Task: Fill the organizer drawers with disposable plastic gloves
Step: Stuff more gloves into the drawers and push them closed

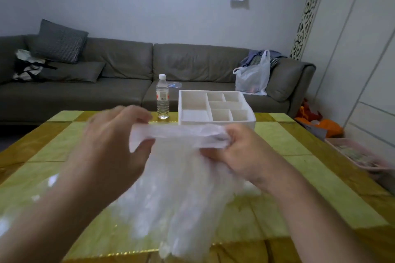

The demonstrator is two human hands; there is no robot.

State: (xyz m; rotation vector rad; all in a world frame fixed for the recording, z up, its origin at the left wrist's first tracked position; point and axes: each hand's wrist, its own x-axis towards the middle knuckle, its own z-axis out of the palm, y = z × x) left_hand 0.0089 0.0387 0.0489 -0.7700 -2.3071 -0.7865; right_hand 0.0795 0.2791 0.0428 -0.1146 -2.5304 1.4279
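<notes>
A thick bunch of clear disposable plastic gloves hangs over the table in front of me, its finger ends dangling toward the near edge. My left hand pinches the folded top edge of the bunch at its left end. My right hand grips the same edge at its right end, fingers curled round the plastic. Behind the hands stands the white organizer on the table's far side, its several open compartments showing no contents.
A clear water bottle stands left of the organizer near the far table edge. The yellow-green checked table spreads under everything. A grey sofa with a white plastic bag lies beyond. A pink basket sits on the floor at right.
</notes>
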